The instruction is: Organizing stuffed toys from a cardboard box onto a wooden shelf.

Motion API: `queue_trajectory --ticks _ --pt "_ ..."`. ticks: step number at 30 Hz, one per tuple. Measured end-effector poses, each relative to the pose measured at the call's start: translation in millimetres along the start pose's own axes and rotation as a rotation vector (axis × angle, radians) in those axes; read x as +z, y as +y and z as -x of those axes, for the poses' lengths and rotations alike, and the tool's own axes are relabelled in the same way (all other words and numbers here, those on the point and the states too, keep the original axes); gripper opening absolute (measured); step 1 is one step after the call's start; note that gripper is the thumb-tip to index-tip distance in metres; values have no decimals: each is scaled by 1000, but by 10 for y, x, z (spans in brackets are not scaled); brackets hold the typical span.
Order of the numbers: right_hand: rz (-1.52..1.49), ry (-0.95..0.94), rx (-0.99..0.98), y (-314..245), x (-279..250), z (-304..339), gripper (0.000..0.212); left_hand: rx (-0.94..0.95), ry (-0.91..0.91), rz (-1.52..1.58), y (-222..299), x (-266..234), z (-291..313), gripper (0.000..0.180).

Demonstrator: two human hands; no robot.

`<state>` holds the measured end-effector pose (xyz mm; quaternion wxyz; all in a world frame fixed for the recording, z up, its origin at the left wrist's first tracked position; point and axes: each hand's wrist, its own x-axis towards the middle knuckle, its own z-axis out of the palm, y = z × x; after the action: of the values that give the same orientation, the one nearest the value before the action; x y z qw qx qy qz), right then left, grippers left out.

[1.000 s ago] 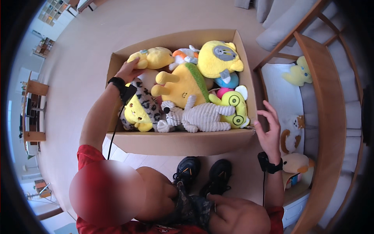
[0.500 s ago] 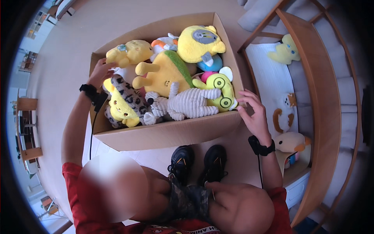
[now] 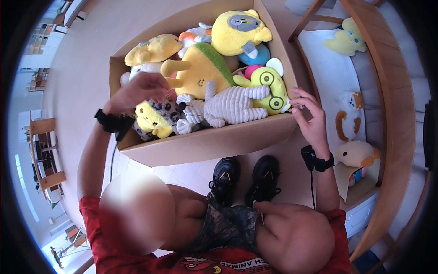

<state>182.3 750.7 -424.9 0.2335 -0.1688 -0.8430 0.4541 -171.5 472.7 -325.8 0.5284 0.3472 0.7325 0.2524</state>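
A cardboard box (image 3: pixel 214 145) full of plush toys stands before me. My left hand (image 3: pixel 140 91) hovers over its left side, fingers loosely bent, apart and slightly blurred, holding nothing visible. Just beneath is a yellow plush toy with leopard-print patches (image 3: pixel 153 119), partly covered by the hand. My right hand (image 3: pixel 311 119) is at the box's right rim, thumb and fingers apart, beside a green plush toy with round glasses (image 3: pixel 273 89). Between them lie a grey-white ribbed plush (image 3: pixel 235 106) and a yellow wedge-shaped plush with a green edge (image 3: pixel 198 73).
More plush toys fill the box's far side, including a yellow one with a grey face patch (image 3: pixel 239 32) and a lying yellow one (image 3: pixel 153 49). At right, a wooden-framed bench (image 3: pixel 388 114) holds a duck-like plush (image 3: pixel 356 153). My shoes (image 3: pixel 264 178) stand close to the box.
My left hand has left the lying yellow plush and moved right and nearer, over the leopard-patched toy. My right hand stays at the box's right rim. The whole view has shifted slightly.
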Motion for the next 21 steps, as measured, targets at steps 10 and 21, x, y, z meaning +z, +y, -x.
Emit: queue_trajectory --ticks 10,21 --pt "127 -54 -61 -301 -42 -158 17 115 249 -517 -343 960 -384 40" --pt "-119 -375 -145 -1027 177 -796 81 691 856 -1189 1203 689 399 46"
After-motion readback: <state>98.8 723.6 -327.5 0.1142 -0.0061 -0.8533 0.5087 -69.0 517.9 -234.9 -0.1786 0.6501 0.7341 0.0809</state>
